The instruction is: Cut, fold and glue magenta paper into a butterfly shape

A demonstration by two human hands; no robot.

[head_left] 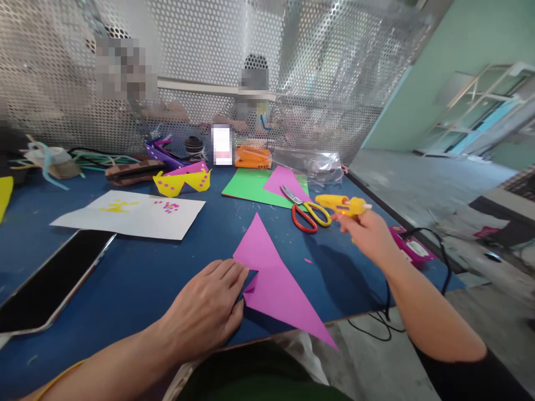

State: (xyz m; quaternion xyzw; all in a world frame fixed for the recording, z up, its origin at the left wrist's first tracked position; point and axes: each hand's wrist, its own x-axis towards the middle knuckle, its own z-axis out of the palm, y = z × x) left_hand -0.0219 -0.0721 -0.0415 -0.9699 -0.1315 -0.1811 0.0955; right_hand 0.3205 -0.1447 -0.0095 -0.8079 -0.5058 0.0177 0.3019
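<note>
My right hand [371, 236] is wrapped round a yellow hot glue gun [345, 204], raised over the right of the table with its nozzle towards the left. Near the table's front edge, my left hand [211, 301] is closed on the left side of a folded pink-purple paper [273, 284]. The paper's one point faces away from me and another reaches past the front edge. A small dark flap shows by my left fingertips; the thumb is partly hidden. Scissors [307, 210] with red and yellow handles lie half open just left of the glue gun.
A green sheet [246, 186] lies under a pink paper piece [284, 182]. A white sheet [134, 214] with small paper bits, a yellow paper mask [183, 182] and a large phone [62, 273] are on the left. A pink box [413, 248] and black cable [446, 262] sit at the right edge.
</note>
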